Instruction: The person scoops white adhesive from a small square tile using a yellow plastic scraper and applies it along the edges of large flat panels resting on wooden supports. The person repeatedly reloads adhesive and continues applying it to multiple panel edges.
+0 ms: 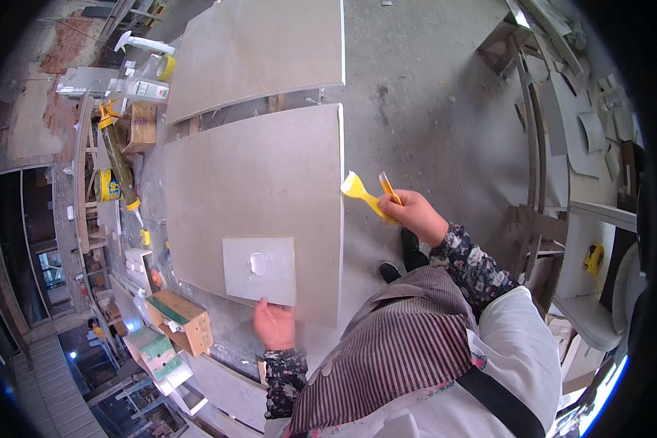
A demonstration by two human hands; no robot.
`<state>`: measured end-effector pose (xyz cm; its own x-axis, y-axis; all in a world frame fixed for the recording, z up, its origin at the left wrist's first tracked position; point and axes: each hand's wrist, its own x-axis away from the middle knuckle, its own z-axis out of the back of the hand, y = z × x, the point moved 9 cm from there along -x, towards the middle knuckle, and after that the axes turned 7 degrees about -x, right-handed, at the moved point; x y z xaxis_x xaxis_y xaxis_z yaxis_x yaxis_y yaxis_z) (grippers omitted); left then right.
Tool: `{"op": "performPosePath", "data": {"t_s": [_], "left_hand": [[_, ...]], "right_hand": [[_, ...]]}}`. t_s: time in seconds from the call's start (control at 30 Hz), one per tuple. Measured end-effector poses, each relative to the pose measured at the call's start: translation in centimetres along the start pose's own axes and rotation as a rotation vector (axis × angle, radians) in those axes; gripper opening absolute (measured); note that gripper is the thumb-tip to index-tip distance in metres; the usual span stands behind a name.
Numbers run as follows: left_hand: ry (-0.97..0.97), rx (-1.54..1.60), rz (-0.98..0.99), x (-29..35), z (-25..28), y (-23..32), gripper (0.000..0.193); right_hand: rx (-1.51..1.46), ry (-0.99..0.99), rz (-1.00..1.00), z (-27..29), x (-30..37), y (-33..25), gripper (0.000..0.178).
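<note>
My right hand (414, 212) is closed round a yellow putty knife (365, 196), whose broad blade carries white paste and lies by the long white edge of a big beige panel (255, 175). A thin orange-yellow tool with a pale tip (388, 184) also sticks up from that hand; its exact kind is unclear. On the panel's near part lies a square white board (277, 255) with a dab of white paste (258, 265) in its middle. My left hand (275, 327) pinches the board's near edge, thumb on top; the other fingers are mostly hidden.
A second beige panel (263, 51) lies beyond the first, across a gap. Along the left stand a caulking gun (120, 160), a spray bottle (146, 45), a yellow tape roll (166, 68) and a cardboard box (182, 321). At right, a rack (544, 124) holds board offcuts.
</note>
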<state>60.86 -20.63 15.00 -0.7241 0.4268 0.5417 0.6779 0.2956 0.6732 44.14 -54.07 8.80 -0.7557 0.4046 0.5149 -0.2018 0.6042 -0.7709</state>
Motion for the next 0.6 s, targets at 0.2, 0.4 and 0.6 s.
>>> {"op": "performPosePath", "data": {"t_s": [0.2, 0.4, 0.6], "left_hand": [[-0.029, -0.013, 0.002, -0.2, 0.0, 0.1, 0.042], [-0.102, 0.026, 0.023, -0.2, -0.7, 0.0, 0.041], [-0.156, -0.001, 0.013, -0.3, -1.2, -0.1, 0.038]], "right_hand": [[-0.090, -0.015, 0.040, -0.9, 1.4, -0.4, 0.026], [-0.170, -0.081, -0.009, -5.2, 0.3, 3.5, 0.024], [0.047, -0.123, -0.076, -5.6, 6.0, 8.9, 0.026]]}}
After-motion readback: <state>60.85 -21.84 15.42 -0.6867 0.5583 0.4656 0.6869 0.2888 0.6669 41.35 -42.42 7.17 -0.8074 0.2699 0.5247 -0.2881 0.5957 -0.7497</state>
